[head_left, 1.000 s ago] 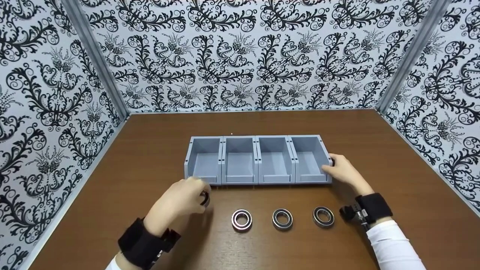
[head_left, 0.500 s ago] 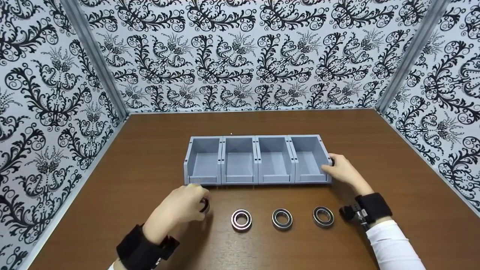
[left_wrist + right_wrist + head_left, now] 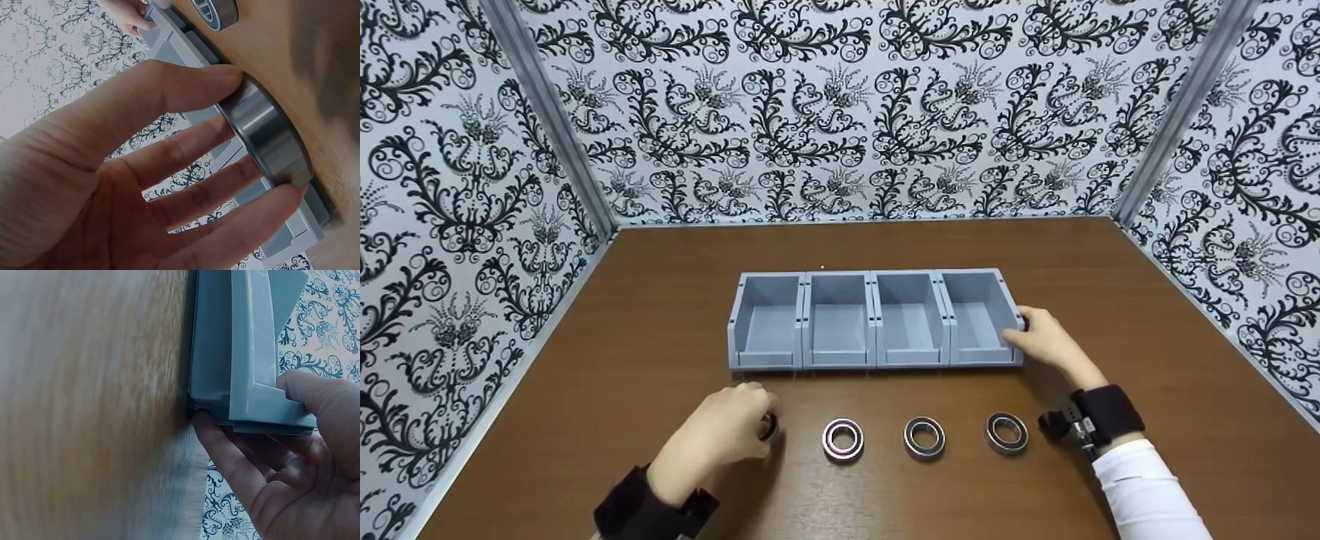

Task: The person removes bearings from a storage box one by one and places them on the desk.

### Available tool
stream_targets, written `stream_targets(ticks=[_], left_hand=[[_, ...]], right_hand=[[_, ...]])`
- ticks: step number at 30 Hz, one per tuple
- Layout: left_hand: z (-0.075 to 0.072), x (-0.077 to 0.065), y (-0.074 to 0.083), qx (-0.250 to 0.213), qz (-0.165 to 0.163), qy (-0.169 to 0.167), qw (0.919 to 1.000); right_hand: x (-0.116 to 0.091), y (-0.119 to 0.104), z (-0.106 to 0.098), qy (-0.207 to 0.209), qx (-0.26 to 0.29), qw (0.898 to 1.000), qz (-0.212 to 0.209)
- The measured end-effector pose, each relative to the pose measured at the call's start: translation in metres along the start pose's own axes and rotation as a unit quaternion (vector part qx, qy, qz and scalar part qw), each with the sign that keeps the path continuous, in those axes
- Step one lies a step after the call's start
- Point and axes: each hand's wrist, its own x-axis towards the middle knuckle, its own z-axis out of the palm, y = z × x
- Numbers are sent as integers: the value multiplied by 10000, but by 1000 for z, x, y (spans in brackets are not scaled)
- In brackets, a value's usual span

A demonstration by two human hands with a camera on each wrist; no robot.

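Between thumb and fingertips, my left hand point(image 3: 725, 427) pinches a ball bearing point(image 3: 269, 130) by its outer rim; the ring is tilted and close over the table, in front of the leftmost bin. In the head view the hand largely hides it. My right hand point(image 3: 1048, 341) grips the right side wall of the rightmost grey bin point(image 3: 242, 343), thumb over the edge and fingers along the outside. Three more bearings lie flat in a row in front of the bins: a left one point(image 3: 843, 440), a middle one point(image 3: 924, 439) and a right one point(image 3: 1006, 433).
Several grey bins point(image 3: 840, 358) stand joined side by side on the brown wooden table point(image 3: 682, 300), with nothing visible inside them. Patterned panels point(image 3: 840, 112) enclose the table at the back and sides. Black straps hold cameras on both wrists.
My left hand has drawn back from the front of the leftmost bin toward me, lowering with the bearing. The right hand, the bins and the three lying bearings have stayed put.
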Motion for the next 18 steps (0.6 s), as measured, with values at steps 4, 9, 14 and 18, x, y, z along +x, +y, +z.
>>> stream_targets(ticks=[4, 9, 14, 18], left_hand=[[3, -2, 1, -30, 60, 5, 10000], [7, -3, 2, -20, 125, 30, 9999], [11, -5, 3, 2, 197, 71, 9998], [14, -7, 4, 41, 221, 25, 9997]], right_hand=[[0, 0, 0, 1, -44, 10000, 29], [0, 0, -1, -25, -53, 10000, 24], [0, 0, -1, -8, -52, 10000, 26], [0, 1, 0, -13, -149, 9999, -53]])
